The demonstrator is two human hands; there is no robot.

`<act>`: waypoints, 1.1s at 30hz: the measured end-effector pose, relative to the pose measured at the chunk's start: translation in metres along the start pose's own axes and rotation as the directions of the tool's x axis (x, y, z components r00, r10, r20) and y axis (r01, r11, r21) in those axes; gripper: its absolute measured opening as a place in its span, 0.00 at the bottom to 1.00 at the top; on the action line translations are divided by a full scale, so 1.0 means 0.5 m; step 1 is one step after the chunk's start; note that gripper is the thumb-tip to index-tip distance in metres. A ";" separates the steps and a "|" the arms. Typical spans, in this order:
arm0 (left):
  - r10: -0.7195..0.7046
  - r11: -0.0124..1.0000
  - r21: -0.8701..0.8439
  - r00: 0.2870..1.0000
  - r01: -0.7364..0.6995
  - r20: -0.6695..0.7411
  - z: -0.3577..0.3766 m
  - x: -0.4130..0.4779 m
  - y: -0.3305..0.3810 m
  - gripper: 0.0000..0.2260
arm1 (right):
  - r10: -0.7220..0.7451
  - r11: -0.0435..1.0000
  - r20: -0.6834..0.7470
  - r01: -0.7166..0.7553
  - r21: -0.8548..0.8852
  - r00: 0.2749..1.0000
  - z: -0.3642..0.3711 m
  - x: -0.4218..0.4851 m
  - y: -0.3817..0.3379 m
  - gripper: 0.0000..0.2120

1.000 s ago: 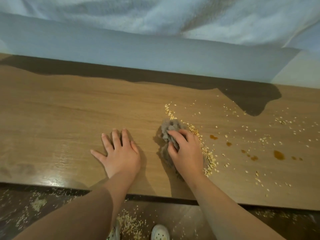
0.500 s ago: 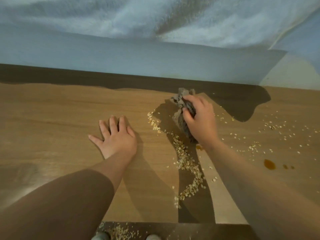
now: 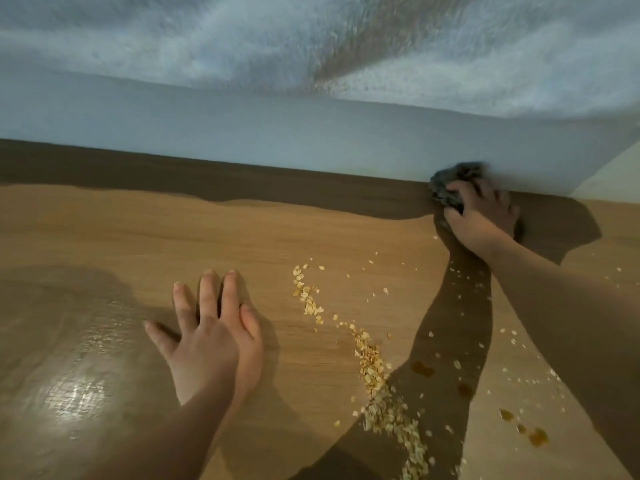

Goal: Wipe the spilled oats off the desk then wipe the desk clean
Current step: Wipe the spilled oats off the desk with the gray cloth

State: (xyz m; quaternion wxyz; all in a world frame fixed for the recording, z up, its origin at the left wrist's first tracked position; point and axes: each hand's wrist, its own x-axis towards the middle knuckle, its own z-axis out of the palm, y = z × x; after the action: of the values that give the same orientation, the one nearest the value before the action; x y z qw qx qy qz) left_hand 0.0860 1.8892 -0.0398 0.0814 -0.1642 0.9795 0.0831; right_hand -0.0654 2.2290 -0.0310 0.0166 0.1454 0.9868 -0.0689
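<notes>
- The oats (image 3: 372, 368) lie in a long loose line on the desk (image 3: 104, 237). The line runs between the two hands, from just right of the left hand's fingertips toward the near edge. Single flakes are scattered under and beside the right forearm.
- I judge the flakes to be dry and very light. A fast push will likely scatter them, so they should be swept with a broad surface, not picked up.
- The grey cloth (image 3: 450, 188) is crumpled under the right hand (image 3: 481, 216), at the far edge of the desk, against the pale wall (image 3: 242, 133). It seems soft and shapeless, best held bunched under the palm.
- The right hand curls its fingers over the cloth and presses it down. The left hand (image 3: 211, 341) lies flat with straight fingers and holds nothing. The hands are well apart.
- Some brown drops (image 3: 420, 368) sit near the right forearm. They probably need rubbing.
</notes>
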 end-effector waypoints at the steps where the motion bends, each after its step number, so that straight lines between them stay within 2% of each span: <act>1: -0.002 1.000 -0.001 1.000 0.002 -0.002 0.000 0.001 0.002 0.25 | -0.022 0.999 -0.009 0.022 0.040 1.000 0.005 0.000 -0.003 0.19; 4: -0.009 1.000 0.002 1.000 0.009 0.005 -0.003 0.001 0.008 0.25 | -0.207 0.970 -0.052 0.212 0.122 0.977 0.014 -0.061 -0.039 0.18; 7: -0.005 1.000 0.010 1.000 0.005 0.020 -0.005 0.001 0.008 0.25 | -0.467 0.876 -0.060 0.471 0.100 0.882 0.018 -0.184 -0.107 0.16; 10: -0.006 1.000 0.000 1.000 0.006 0.016 -0.008 0.000 0.007 0.25 | -0.594 0.763 -0.105 0.600 0.240 0.798 0.009 -0.264 -0.150 0.17; 12: -0.001 1.000 -0.003 1.000 0.001 0.005 -0.007 0.000 0.006 0.25 | -0.541 0.767 -0.170 0.566 0.300 0.823 -0.007 -0.236 -0.154 0.12; 13: 0.002 1.000 -0.003 1.000 -0.002 0.000 -0.006 0.000 0.006 0.25 | -0.452 0.799 -0.220 0.503 0.329 0.864 -0.013 -0.198 -0.150 0.09; 14: 0.006 1.000 0.000 1.000 -0.006 -0.004 -0.005 0.000 0.005 0.25 | -0.351 0.836 -0.263 0.427 0.343 0.899 -0.019 -0.148 -0.145 0.10; 16: 0.011 1.000 0.003 1.000 -0.011 -0.004 -0.005 0.000 0.006 0.28 | -0.212 0.890 -0.268 0.299 0.343 0.940 -0.021 -0.051 -0.125 0.19; 17: 0.013 1.000 0.003 1.000 -0.013 -0.002 -0.004 0.001 0.005 0.28 | -0.178 0.922 -0.236 0.246 0.300 0.955 -0.013 -0.017 -0.116 0.22; 19: 0.006 1.000 0.004 1.000 -0.006 0.002 -0.003 0.003 0.006 0.25 | -0.150 0.968 -0.204 0.186 0.169 0.967 0.019 0.012 -0.107 0.21; 21: 0.008 1.000 0.005 1.000 -0.008 0.001 -0.006 0.003 0.008 0.24 | -0.207 0.976 -0.204 0.216 0.026 0.957 0.036 -0.018 -0.117 0.19; 23: 0.012 1.000 0.006 1.000 -0.012 -0.005 -0.006 0.003 0.008 0.24 | -0.363 0.931 -0.174 0.361 -0.047 0.915 0.036 -0.078 -0.134 0.19; 25: 0.019 1.000 0.008 1.000 -0.019 -0.003 -0.005 0.004 0.007 0.24 | -0.489 0.871 -0.136 0.490 -0.027 0.862 0.039 -0.160 -0.145 0.18; 28: 0.013 1.000 0.001 1.000 -0.013 -0.007 -0.007 0.001 0.006 0.25 | -0.672 0.726 -0.143 0.684 0.068 0.727 0.039 -0.290 -0.157 0.15; 29: 0.016 1.000 0.004 1.000 -0.016 -0.013 -0.007 0.001 0.007 0.25 | -0.722 0.673 -0.134 0.734 0.091 0.679 0.034 -0.306 -0.156 0.15; 30: 0.020 1.000 0.009 1.000 -0.020 -0.017 -0.008 0.002 0.009 0.25 | -0.735 0.650 -0.150 0.750 0.124 0.661 0.023 -0.301 -0.159 0.15; 31: 0.023 1.000 0.013 1.000 -0.023 -0.016 -0.007 0.003 0.010 0.25 | -0.688 0.683 -0.178 0.710 0.172 0.704 0.012 -0.277 -0.165 0.15; 33: 0.023 1.000 0.016 1.000 -0.023 -0.009 -0.007 0.006 0.012 0.25 | -0.490 0.808 -0.258 0.544 0.224 0.833 0.002 -0.185 -0.181 0.19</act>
State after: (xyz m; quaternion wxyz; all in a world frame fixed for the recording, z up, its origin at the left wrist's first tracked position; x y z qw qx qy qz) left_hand 0.0808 1.8933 -0.0361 0.0772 -0.1526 0.9824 0.0754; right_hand -0.0031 2.1169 -0.0153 -0.1172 -0.1232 0.9650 -0.1996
